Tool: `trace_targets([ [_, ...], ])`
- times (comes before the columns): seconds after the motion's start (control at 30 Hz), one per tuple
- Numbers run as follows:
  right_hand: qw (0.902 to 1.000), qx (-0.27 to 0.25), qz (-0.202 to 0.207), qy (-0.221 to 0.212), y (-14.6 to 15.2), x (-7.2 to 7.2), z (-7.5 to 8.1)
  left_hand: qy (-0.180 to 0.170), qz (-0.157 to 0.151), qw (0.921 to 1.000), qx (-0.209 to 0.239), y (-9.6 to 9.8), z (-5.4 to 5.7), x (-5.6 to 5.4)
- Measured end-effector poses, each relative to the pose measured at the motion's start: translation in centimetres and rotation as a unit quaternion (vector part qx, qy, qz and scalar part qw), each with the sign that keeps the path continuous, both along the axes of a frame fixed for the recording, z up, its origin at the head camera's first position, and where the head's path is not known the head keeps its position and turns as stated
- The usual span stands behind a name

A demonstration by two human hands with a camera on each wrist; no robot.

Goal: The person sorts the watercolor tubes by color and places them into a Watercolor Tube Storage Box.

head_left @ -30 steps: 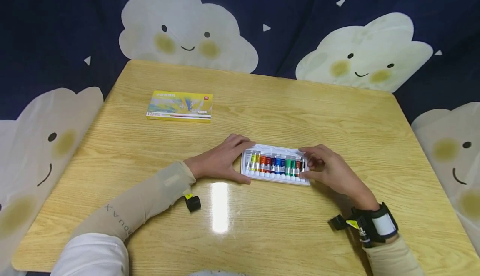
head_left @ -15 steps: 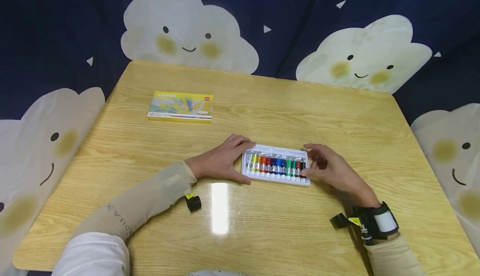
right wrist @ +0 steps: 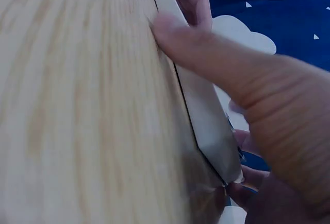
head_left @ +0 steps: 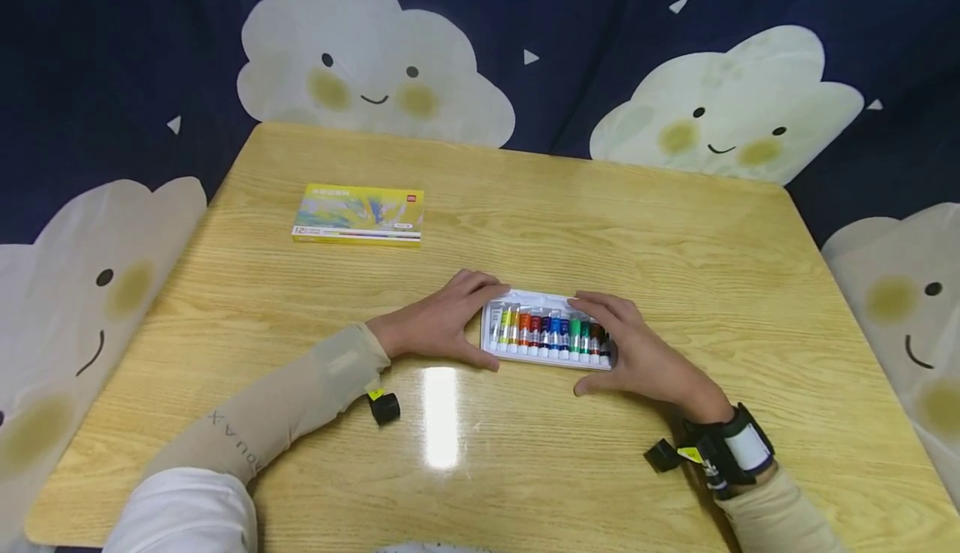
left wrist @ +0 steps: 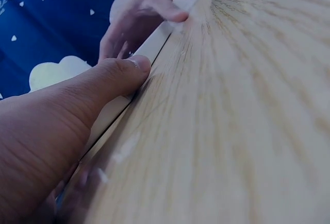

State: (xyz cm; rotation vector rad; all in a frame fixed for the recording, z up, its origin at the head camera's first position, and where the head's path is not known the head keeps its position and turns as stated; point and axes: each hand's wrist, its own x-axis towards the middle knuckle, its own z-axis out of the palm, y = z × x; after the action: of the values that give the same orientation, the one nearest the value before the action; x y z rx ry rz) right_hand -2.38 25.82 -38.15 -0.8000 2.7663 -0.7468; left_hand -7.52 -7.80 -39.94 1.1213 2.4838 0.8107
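Observation:
A shallow white tray (head_left: pixel 538 298) lies flat on the table, with a row of small paint tubes (head_left: pixel 553 336) in it, from yellow through red, blue and green to brown. My left hand (head_left: pixel 442 321) holds the tray's left end, thumb along the near edge and fingers at the far edge. Over the right end spreads my right hand (head_left: pixel 641 354), fingers at the far rim and thumb a little off the near side in the head view. In the right wrist view the right thumb (right wrist: pixel 211 54) is blurred beside the tray's side wall (right wrist: pixel 198 105).
A yellow cardboard box (head_left: pixel 358 215) with a colourful printed top lies farther back on the left of the wooden table (head_left: pixel 637 219). A dark blue cloth with white clouds (head_left: pixel 727 111) hangs behind. Part of a white speckled object (head_left: pixel 435 547) shows at the front edge.
My right hand has shifted left from the tray's right edge and spread out, its fingers farther along the far rim and its thumb lower. My left hand and the box have stayed put.

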Motion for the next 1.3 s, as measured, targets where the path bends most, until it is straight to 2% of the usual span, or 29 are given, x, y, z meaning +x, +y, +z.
trace_targets([
  [0.2,0.9988,0.028,-0.037,-0.017,0.2,0.0,0.1,-0.016,-0.005,0.9998,0.007,0.1,0.0,-0.3],
  [0.43,0.9979,0.045,-0.043,-0.02,-0.1,0.0,-0.1,-0.105,-0.016,0.9934,0.044,-0.6,0.7,-1.5],
  [0.5,0.9976,0.05,-0.043,-0.02,-0.2,0.1,-0.1,-0.112,-0.01,0.9924,0.051,-1.0,1.0,-2.0],
  [0.57,0.9973,0.053,-0.045,-0.021,-0.3,0.1,-0.2,-0.098,0.011,0.9936,0.055,-1.4,1.4,-2.7],
  [0.73,0.9972,0.054,-0.047,-0.02,-0.3,0.1,0.0,-0.019,0.076,0.9965,0.028,-2.9,2.6,-4.1],
  [0.87,0.9972,0.055,-0.048,-0.018,-0.2,0.1,0.1,0.024,0.103,0.9944,0.003,-4.4,3.3,-5.5],
  [0.93,0.9972,0.053,-0.049,-0.016,-0.2,0.1,0.1,0.027,0.125,0.9917,-0.005,-5.5,3.3,-6.5],
  [1.1,0.9975,0.051,-0.048,-0.013,-0.2,0.1,0.0,0.0,0.181,0.9833,-0.017,-8.5,2.8,-8.6],
  [1.3,0.9978,0.045,-0.048,-0.006,-0.1,-0.2,-0.2,0.021,0.214,0.9758,-0.037,-11.0,2.3,-10.1],
])
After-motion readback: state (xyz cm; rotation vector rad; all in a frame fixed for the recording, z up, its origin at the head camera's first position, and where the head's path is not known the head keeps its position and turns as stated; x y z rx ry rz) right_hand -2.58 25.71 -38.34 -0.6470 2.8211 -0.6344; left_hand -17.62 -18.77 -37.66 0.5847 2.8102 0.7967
